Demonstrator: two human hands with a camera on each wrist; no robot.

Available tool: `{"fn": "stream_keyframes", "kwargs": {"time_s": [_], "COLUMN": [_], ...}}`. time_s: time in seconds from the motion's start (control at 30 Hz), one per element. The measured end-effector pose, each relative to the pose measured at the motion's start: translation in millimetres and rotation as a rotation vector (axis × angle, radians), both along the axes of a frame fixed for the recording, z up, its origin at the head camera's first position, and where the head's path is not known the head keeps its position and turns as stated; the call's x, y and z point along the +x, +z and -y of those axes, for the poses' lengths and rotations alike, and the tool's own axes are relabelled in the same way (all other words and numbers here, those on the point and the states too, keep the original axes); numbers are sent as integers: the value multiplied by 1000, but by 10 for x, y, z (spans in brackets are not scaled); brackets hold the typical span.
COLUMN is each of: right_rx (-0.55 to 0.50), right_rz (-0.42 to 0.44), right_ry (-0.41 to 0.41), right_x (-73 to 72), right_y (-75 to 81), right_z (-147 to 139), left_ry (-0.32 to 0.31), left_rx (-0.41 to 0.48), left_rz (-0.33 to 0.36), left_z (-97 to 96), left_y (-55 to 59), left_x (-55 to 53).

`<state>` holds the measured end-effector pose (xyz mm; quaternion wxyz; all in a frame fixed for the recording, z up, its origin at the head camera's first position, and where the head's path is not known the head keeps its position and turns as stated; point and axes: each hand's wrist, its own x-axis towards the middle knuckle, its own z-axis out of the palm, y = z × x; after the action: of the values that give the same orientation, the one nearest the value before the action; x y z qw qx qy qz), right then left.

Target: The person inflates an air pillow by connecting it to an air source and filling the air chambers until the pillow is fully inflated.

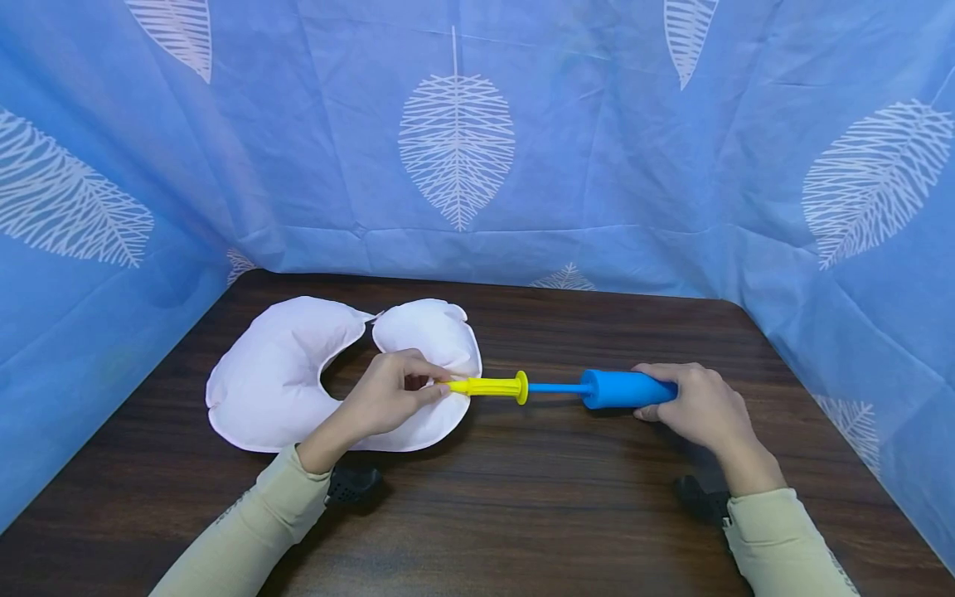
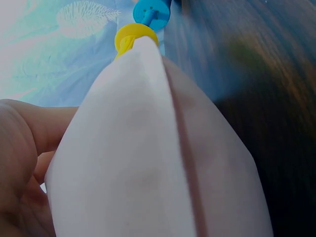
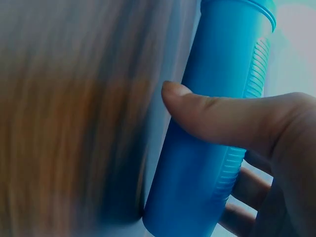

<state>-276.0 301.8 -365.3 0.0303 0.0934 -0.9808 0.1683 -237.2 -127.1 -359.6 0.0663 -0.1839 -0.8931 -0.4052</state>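
A pale pinkish-white U-shaped inflatable neck pillow (image 1: pixel 261 390) lies puffed up on the left half of the table. Over its right arm, my left hand (image 1: pixel 391 391) pinches the yellow nozzle end of a hand pump between thumb and fingers. The yellow handle (image 1: pixel 496 387) has a round flange, and a blue rod (image 1: pixel 555 388) runs from it into the blue pump barrel (image 1: pixel 619 390). My right hand (image 1: pixel 701 406) grips the barrel's far end; the right wrist view shows the thumb (image 3: pixel 217 116) across it. In the left wrist view the pillow (image 2: pixel 123 148) hides the nozzle tip.
The dark wood-grain table (image 1: pixel 522 514) fills the lower view. A blue curtain with white leaf prints (image 1: pixel 582 149) surrounds its back and sides. Black wrist devices (image 1: pixel 354 483) sit under both sleeves.
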Motion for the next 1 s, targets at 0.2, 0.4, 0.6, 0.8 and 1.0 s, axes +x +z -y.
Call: {"fn": "stream_keyframes", "kwargs": {"time_s": [0.2,0.4,0.6,0.8,1.0], "right_rx": [7,24,29,24,38], "right_rz": [14,0,-31,-74,-121], "right_ry": [-37,-45,-1,91,165], "right_x": [-13,4,32,101,185], "right_y": [-1,23,18,11,-4], "right_z": [-122,-50,88,352,613], "left_ry": [6,20,28,25,13], "left_rx": [-3,2,12,4,6], "left_rz": [10,9,11,22,15], "left_z": [-1,-3,0,-14,-32], "left_y": [-10,-14,-18,-21,-14], "left_x": [0,4,4,7,10]}}
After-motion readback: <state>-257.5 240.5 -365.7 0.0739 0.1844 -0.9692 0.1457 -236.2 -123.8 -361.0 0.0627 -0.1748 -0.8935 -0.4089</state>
